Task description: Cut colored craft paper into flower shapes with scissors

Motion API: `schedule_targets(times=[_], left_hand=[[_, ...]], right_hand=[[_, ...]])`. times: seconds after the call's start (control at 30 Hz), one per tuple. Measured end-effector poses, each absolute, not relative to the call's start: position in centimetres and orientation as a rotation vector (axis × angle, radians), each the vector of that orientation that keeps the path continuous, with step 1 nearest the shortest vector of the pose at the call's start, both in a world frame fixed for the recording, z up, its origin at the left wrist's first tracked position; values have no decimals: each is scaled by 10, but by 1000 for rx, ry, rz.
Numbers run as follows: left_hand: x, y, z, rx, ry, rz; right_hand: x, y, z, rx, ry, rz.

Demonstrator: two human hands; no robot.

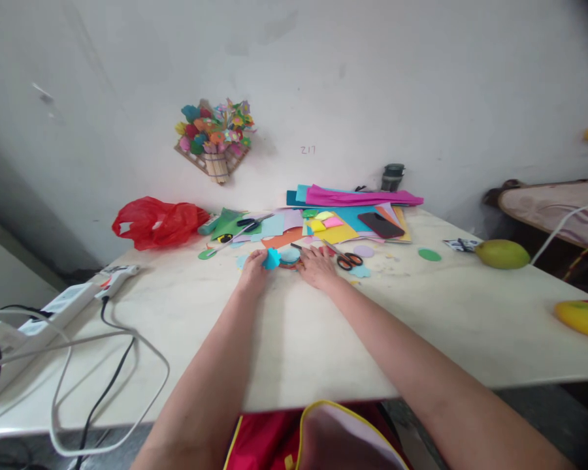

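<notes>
My left hand (pixel 253 266) pinches a bright blue paper cutout with a scalloped edge (pixel 272 258), held just above the table. To its right lies a pale blue paper disc (pixel 290 254), with orange-brown pieces partly visible under it. My right hand (pixel 317 266) rests beside that disc, palm down and fingers apart, its fingertips near a thin dark stick-like item (pixel 296 246). Part of a red paper piece (pixel 327 250) shows by its fingers. Scissors with black and orange handles (pixel 349 260) lie just right of this hand, near a light blue flower-shaped cutout (pixel 360 271).
Coloured sheets (pixel 343 228), a dark phone (pixel 381 225) and other scissors (pixel 247 225) lie toward the wall. A red plastic bag (pixel 159 222) sits back left. Power strips (pixel 61 310) and loose cables take up the left edge; a green mango (pixel 502 253) lies right.
</notes>
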State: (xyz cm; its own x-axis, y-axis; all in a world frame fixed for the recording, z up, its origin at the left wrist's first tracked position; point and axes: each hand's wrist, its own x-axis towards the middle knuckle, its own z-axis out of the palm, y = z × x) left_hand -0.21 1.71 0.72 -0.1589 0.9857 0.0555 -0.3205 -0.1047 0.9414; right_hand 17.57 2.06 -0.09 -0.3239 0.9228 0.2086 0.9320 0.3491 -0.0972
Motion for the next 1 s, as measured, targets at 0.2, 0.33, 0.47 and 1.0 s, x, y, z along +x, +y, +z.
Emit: schedule_targets(times=[0.2,0.33,0.47,1.0], left_hand=[[-8,12,14,760,901,1546],[-9,12,11,703,799,1539],[-11,15,7,722,762,1531],[-19,20,0,602,624,1523]], right_hand=[[178,22,-5,-1673,-2344,-90],[178,22,-4,-1668,-2340,-83],[179,21,-3,-1650,-2349,-87],[186,25,-2,-1637,-2295,14]])
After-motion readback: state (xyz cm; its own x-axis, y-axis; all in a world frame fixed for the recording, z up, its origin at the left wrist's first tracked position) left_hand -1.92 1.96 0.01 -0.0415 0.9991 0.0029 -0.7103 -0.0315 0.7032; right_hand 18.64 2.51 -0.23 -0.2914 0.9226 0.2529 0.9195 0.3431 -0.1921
